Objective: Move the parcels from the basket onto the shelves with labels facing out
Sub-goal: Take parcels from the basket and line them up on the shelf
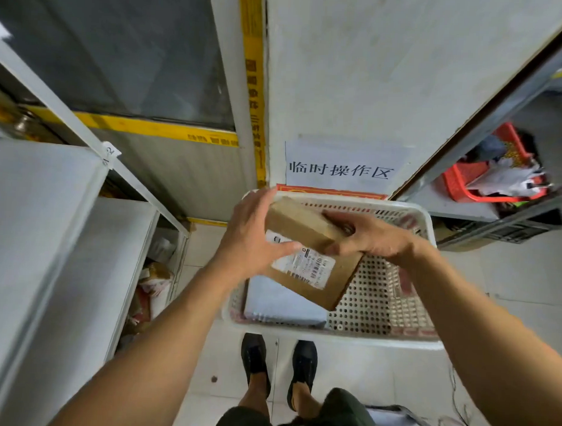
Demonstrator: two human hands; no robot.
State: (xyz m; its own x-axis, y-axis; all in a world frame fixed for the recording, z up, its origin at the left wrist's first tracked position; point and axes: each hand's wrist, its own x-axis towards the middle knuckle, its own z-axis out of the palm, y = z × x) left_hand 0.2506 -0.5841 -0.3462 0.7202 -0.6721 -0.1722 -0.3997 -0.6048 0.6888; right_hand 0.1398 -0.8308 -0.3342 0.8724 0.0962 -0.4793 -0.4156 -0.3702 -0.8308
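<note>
Standing on tiled floor [510,268], shelves [34,220] left

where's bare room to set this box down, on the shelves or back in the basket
The left shelf boards show bare white tops, upper and middle. The bottom level is crowded with bags. In the white basket, the perforated floor right of the grey parcel is free. The red basket fills the right shelf.

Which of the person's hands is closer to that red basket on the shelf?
Right. The right hand grips the cardboard parcel on the side toward the red basket, well below it. The left hand holds the parcel's far side, farther off.
</note>
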